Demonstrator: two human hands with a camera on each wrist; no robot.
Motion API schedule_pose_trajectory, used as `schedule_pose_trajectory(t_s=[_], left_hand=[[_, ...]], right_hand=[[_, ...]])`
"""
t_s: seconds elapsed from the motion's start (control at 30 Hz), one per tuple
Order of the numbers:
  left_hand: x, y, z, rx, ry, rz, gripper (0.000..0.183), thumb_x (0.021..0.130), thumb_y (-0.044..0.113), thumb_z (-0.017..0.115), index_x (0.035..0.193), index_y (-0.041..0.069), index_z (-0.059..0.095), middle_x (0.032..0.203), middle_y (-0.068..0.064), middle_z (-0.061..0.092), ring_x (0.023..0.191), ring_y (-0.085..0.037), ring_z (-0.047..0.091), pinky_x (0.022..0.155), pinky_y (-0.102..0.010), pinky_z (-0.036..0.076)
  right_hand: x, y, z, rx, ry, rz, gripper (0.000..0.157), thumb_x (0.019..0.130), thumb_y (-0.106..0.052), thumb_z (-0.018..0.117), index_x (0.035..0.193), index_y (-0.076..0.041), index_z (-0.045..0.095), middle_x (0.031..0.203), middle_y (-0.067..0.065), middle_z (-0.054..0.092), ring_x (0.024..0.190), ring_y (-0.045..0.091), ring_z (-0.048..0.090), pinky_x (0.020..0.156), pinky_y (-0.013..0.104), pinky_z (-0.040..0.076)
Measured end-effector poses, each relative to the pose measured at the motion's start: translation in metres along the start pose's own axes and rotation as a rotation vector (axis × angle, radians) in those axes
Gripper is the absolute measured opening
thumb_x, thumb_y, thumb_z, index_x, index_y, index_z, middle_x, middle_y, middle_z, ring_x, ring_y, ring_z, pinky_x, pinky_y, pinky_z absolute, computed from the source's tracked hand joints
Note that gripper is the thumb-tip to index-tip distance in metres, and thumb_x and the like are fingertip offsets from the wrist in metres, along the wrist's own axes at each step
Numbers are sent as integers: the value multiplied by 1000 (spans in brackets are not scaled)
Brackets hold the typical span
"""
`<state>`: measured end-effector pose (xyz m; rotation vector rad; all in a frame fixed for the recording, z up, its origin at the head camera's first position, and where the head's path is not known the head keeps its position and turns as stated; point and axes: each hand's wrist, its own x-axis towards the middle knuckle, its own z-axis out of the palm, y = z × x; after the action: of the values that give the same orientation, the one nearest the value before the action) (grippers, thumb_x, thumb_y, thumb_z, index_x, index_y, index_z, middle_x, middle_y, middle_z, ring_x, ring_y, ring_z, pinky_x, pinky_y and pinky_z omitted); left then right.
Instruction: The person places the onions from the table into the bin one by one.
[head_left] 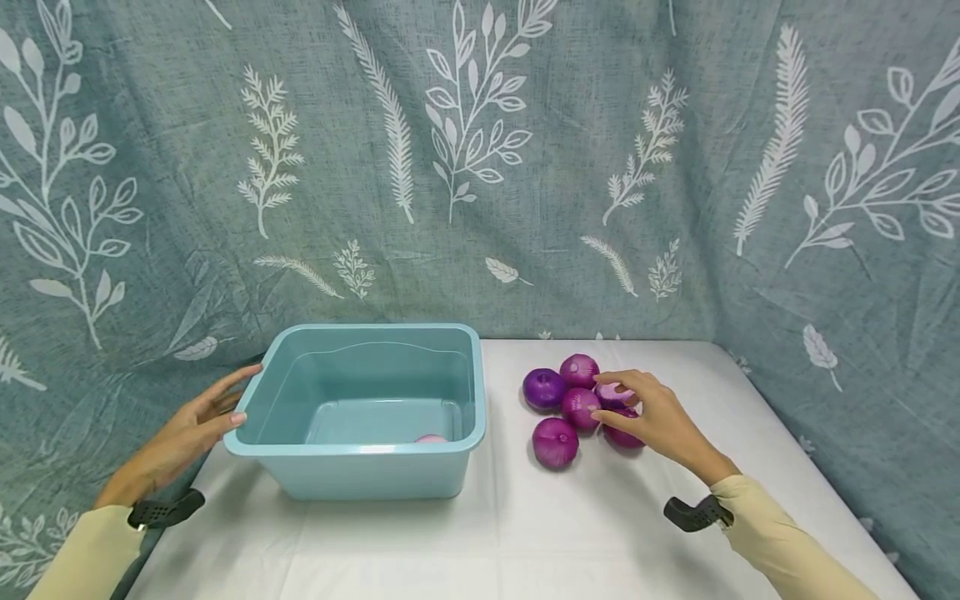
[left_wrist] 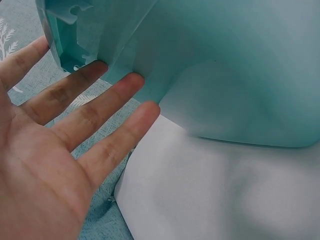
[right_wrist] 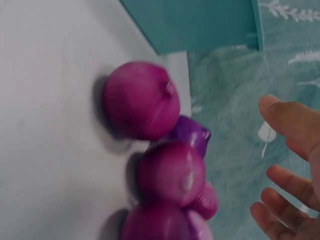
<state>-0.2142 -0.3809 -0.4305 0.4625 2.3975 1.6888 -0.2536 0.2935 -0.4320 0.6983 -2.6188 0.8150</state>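
Head view puts six round onions (head_left: 581,408) on the white tabletop (head_left: 465,546), bunched to the right of your pale blue basin (head_left: 360,477). Most are magenta with fine pale streaks down their skins; one, a darker onion (head_left: 540,389), is deep violet and sits at the bunch's left edge, while a paler onion (head_left: 614,395) shows pinkish-lilac under your fingers. Closest to you on the left lies a magenta onion (head_left: 555,445), a small nub on its top. Through the basin's mouth you can see a bit of something pink (head_left: 431,438) on its floor, mostly hidden by the front wall. Your right grip (head_left: 660,422) reaches over the bunch's right side, thumb and fingertips well parted, with nothing pinched between them; in the right wrist view the fingers are loosely bent and stand apart from the onions visible there. Whether a fingertip brushes one of the onions, you cannot tell. Your left grip (head_left: 183,433) is at the basin's left side, thumb at the rim, fingers spread and nearly straight; the left wrist view shows those fingertips along the outside of the basin, the palm facing you and bare.
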Motion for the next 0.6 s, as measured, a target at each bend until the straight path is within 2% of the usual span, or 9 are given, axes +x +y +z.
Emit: schedule_pose_trajectory(t_s=[0.1, 0.2, 0.33, 0.4, 0.5, 0.6], left_hand=[[0, -1, -1, -1, -3, 3, 66, 111, 16, 45, 167, 30, 13, 170, -15, 11, 142, -10, 33, 102, -45, 46], [0, -2, -1, -8, -6, 5, 66, 111, 16, 46, 167, 29, 13, 170, -16, 11, 138, -4, 34, 100, -39, 47], [-1, -2, 0, -2, -4, 3, 66, 111, 15, 46, 167, 29, 13, 170, -16, 12, 146, -22, 31, 100, -40, 47], [-2, -2, 0, -1, -4, 4, 67, 111, 15, 46, 167, 30, 13, 170, -16, 11, 147, -26, 29, 100, -38, 47], [-1, -1, 0, -8, -6, 2, 67, 111, 15, 46, 167, 31, 13, 170, -14, 10, 150, -34, 25, 104, -48, 45], [-1, 0, 0, -24, -12, -3, 67, 111, 15, 45, 167, 31, 13, 171, -13, 7, 152, -44, 15, 107, -71, 34]], right_hand=[[-12, 13, -3, -14, 11, 15, 54, 84, -31, 88, 132, -18, 68, 124, 1, 68, 100, 27, 63, 81, 48, 55], [-22, 24, -4, -40, 27, 24, 56, 82, -29, 90, 131, -14, 69, 122, 4, 69, 102, 27, 60, 79, 46, 57], [-33, 38, -4, -59, 19, 70, 58, 81, -31, 90, 131, -10, 68, 124, 12, 67, 102, 31, 60, 79, 47, 55], [-37, 44, -5, -60, 8, 90, 59, 82, -33, 90, 131, -10, 68, 125, 13, 66, 102, 33, 60, 80, 50, 55], [-43, 52, -5, -61, -4, 107, 61, 82, -34, 89, 133, -9, 67, 127, 15, 65, 103, 33, 60, 80, 50, 55], [-47, 58, -4, -52, -22, 134, 64, 82, -36, 89, 135, -9, 66, 129, 17, 64, 104, 34, 60, 81, 51, 56]])
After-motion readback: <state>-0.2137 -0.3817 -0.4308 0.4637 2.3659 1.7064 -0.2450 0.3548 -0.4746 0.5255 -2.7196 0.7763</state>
